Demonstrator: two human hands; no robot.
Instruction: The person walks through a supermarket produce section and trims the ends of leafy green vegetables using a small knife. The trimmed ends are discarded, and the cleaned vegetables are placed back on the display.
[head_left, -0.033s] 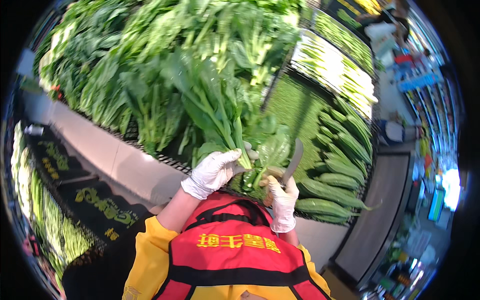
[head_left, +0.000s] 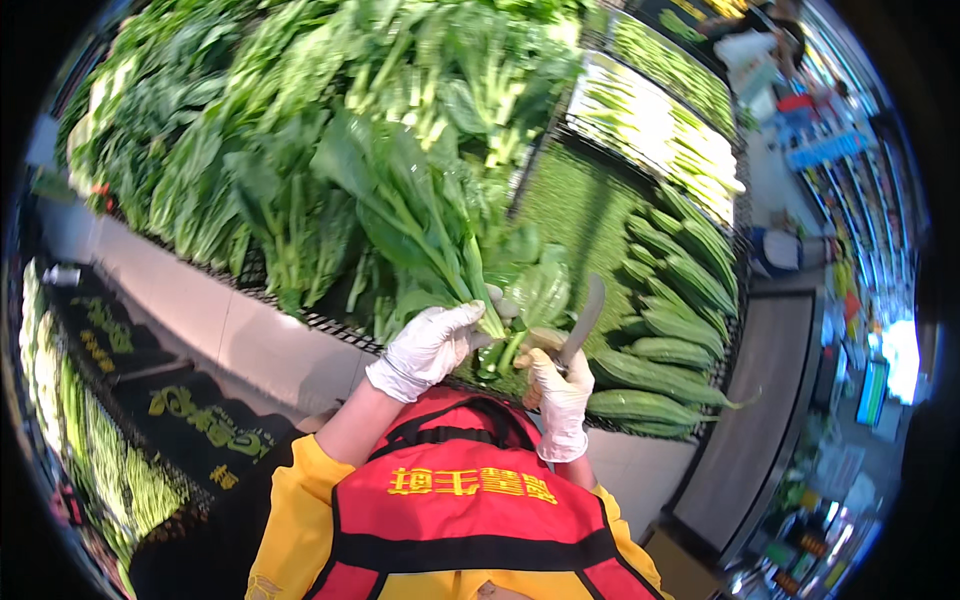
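Note:
My left hand (head_left: 424, 352), in a white glove, is closed around the stalk ends of a bunch of leafy greens (head_left: 412, 225). The broad green leaves fan up and away over the display. In my gloved right hand (head_left: 561, 398) a knife (head_left: 586, 318) stands with its curved blade pointing up, its handle mostly hidden by the fingers. Between the two hands lies a paler loose leaf (head_left: 541, 297), its stem reaching down beside the right fingers. Whether the right fingers also touch that stem I cannot tell.
Heaped leafy greens (head_left: 270, 110) fill the far left. Ridged green gourds (head_left: 672, 352) lie right of my hands on green turf matting (head_left: 575, 200). Farther back is a crate of pale-stemmed vegetables (head_left: 655, 130). A pale ledge (head_left: 235, 310) borders the display; long beans (head_left: 110, 480) lie lower left.
The view has shifted slightly, so the display sits a little farther left. Both hands keep their hold on the greens and the knife.

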